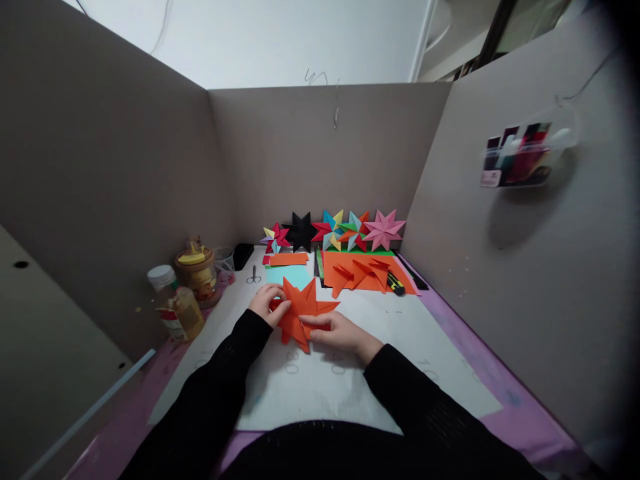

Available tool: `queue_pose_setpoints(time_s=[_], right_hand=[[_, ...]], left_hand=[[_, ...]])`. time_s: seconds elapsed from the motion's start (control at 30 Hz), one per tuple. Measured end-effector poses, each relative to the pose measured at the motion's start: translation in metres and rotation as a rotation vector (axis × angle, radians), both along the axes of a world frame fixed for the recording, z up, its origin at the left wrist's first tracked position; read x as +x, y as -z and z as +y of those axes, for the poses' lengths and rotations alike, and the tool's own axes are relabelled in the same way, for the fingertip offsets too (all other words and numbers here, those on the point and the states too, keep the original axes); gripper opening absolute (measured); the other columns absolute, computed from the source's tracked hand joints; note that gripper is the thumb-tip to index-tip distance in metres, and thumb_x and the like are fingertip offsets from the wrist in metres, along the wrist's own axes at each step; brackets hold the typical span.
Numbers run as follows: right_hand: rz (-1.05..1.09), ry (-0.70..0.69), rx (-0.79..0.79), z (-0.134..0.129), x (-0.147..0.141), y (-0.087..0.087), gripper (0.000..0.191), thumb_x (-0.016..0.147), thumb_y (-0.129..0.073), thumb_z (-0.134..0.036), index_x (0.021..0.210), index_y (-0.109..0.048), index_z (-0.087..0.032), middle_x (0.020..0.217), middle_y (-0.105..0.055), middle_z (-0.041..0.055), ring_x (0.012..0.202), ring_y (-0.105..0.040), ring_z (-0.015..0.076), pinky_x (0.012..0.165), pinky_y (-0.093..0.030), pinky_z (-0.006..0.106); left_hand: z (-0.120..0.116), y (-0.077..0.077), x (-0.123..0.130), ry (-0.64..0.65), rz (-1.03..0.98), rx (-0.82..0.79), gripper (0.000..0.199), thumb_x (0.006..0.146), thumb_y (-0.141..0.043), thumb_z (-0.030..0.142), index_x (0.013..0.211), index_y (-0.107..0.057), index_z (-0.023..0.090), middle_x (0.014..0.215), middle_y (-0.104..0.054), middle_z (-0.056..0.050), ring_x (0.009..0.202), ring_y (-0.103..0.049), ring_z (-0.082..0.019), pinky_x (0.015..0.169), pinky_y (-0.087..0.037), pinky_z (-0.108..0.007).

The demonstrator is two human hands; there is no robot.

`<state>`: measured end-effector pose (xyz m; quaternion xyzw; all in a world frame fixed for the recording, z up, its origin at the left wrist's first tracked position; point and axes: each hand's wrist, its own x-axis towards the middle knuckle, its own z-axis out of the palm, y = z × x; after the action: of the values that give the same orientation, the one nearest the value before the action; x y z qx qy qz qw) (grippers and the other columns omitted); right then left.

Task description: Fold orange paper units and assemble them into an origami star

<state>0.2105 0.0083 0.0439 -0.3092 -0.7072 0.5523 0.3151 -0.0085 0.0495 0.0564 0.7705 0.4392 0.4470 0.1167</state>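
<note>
An orange folded paper star [299, 308] is held between both hands above the white sheet [280, 393]. My left hand [269, 303] grips its left side, thumb on the front and fingers partly hidden. On the lower right points, my right hand [340, 331] pinches the star with thumb and index finger. Behind it, folded orange pieces [360, 272] lie on orange paper [334, 259], beside a yellow and black cutter [396, 285]. A light blue sheet [287, 275] and orange strips [290, 259] lie behind the star.
Small scissors [254, 275] lie at the back left. On the left stand a bottle [180, 313], a jar [197, 270] and a clear cup [224, 261]. Finished stars, including a black one [301, 231] and a pink one [385, 230], lean against the grey back panel [330, 153].
</note>
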Motion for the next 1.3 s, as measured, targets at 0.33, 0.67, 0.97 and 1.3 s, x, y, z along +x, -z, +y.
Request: queue_pose_setpoints(time_s=[0.33,0.67,0.97,1.3], right_hand=[[0.004,-0.035,-0.011,-0.003,0.0,-0.004,0.051,0.075,-0.063,-0.044,0.121,-0.055,-0.022,0.126,-0.056,0.0069,0.118,-0.049,0.0245,0.103,-0.034,0.041],[0.02,-0.056,-0.042,-0.005,-0.001,-0.008,0.054,0.074,-0.064,-0.046,0.12,-0.056,-0.019,0.124,-0.057,0.0075,0.117,-0.05,0.0258,0.102,-0.035,0.041],[0.002,-0.071,-0.004,-0.002,0.0,-0.007,0.052,0.076,-0.063,-0.043,0.121,-0.055,-0.02,0.125,-0.056,0.0079,0.119,-0.048,0.026,0.104,-0.033,0.042],[-0.032,-0.041,0.006,0.005,0.003,0.003,0.053,0.075,-0.065,-0.043,0.121,-0.055,-0.02,0.126,-0.055,0.0099,0.119,-0.049,0.0275,0.102,-0.035,0.044]], left_hand=[[-0.001,-0.005,-0.001,-0.041,-0.025,-0.151,0.015,0.069,-0.059,0.034,0.06,-0.061,0.021,0.065,-0.062,-0.003,0.063,-0.054,-0.018,0.058,-0.042,-0.028],[-0.002,-0.002,0.001,-0.062,-0.078,-0.268,0.019,0.067,-0.058,0.037,0.058,-0.057,0.02,0.055,-0.057,0.002,0.051,-0.05,-0.013,0.052,-0.039,-0.023],[-0.001,0.001,0.002,-0.072,-0.039,-0.228,0.017,0.069,-0.056,0.034,0.059,-0.055,0.02,0.055,-0.056,0.002,0.05,-0.048,-0.013,0.051,-0.038,-0.023],[0.002,0.002,-0.002,-0.066,0.052,-0.203,0.018,0.071,-0.054,0.034,0.061,-0.054,0.019,0.055,-0.055,0.003,0.051,-0.046,-0.012,0.052,-0.035,-0.022]])
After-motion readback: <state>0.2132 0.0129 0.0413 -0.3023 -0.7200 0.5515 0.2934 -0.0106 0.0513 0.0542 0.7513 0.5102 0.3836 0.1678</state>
